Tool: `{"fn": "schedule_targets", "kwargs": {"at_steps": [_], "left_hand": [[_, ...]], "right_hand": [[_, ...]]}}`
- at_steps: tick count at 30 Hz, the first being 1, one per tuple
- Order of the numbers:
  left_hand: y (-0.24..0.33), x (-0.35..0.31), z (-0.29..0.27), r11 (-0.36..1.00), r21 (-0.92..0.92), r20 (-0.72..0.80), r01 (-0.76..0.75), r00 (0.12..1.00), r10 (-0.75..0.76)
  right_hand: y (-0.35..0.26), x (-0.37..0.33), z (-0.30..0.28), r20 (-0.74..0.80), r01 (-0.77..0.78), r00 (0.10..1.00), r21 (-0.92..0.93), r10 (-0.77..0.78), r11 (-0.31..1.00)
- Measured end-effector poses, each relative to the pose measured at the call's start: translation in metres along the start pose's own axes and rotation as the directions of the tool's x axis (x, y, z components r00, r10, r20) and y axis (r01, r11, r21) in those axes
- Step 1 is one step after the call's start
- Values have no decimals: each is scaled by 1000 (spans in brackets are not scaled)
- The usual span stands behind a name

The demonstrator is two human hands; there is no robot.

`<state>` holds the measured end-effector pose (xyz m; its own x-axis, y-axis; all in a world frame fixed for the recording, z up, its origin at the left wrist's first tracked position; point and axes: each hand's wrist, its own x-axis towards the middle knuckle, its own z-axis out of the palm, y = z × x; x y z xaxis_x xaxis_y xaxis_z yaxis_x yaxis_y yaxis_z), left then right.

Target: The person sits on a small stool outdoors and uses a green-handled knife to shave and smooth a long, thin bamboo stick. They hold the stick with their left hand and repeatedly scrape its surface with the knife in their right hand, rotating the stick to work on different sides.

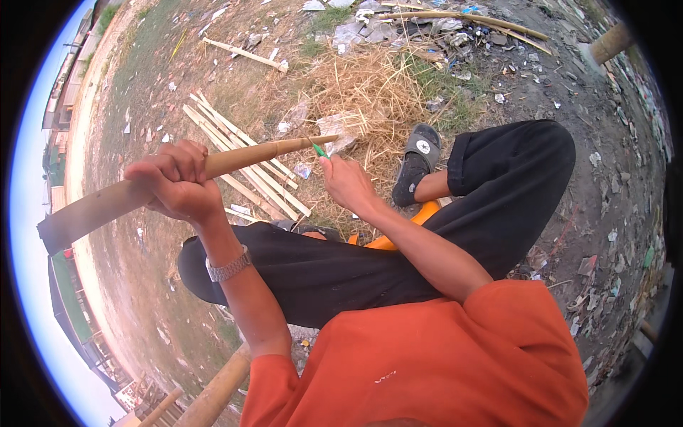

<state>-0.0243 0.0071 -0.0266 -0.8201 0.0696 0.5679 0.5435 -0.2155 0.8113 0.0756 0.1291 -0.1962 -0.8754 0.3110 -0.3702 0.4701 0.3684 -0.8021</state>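
Observation:
My left hand (179, 178) is closed round a bamboo pole (249, 154), held slantwise across the front of me. The pole's thick end is raised at the left, and its thin end points right. My right hand (346, 183) is closed on a small green tool (319, 150) whose tip is at the thin end of the bamboo. Most of that tool is hidden by my fingers, so its kind does not show. Below the pole, several split bamboo strips (265, 181) lie side by side on the ground.
Dry straw (370, 89) is heaped ahead of my sandalled foot (420, 153). An orange curved object (407, 226) sits between my legs. A short stick (245, 54) and a long bamboo piece (462, 16) lie farther off. More poles (217, 388) are at the lower left.

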Motion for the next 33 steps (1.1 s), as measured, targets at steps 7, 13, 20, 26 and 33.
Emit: {"fn": "schedule_targets", "kwargs": {"at_steps": [7, 13, 20, 26, 33], "left_hand": [[-2, 2, -4, 999, -42, -35, -2, 999, 1], [-1, 3, 9, 999, -48, 4, -15, 1000, 15], [-15, 37, -1, 997, -72, -112, -3, 994, -5], [-38, 75, -32, 999, -2, -148, 53, 988, -52], [-40, 81, -14, 973, -192, -158, 126, 975, -158]], "right_hand": [[31, 20, 18, -9, -9, 1000, 29, 10, 1000], [53, 35, 32, -41, -64, 997, 28, 65, 998], [22, 37, 37, -97, -1, 995, 19, 3, 1000], [-18, 59, 15, -36, 69, 997, -7, -69, 998], [-1, 67, 21, 34, 36, 999, -276, -28, 960]]}}
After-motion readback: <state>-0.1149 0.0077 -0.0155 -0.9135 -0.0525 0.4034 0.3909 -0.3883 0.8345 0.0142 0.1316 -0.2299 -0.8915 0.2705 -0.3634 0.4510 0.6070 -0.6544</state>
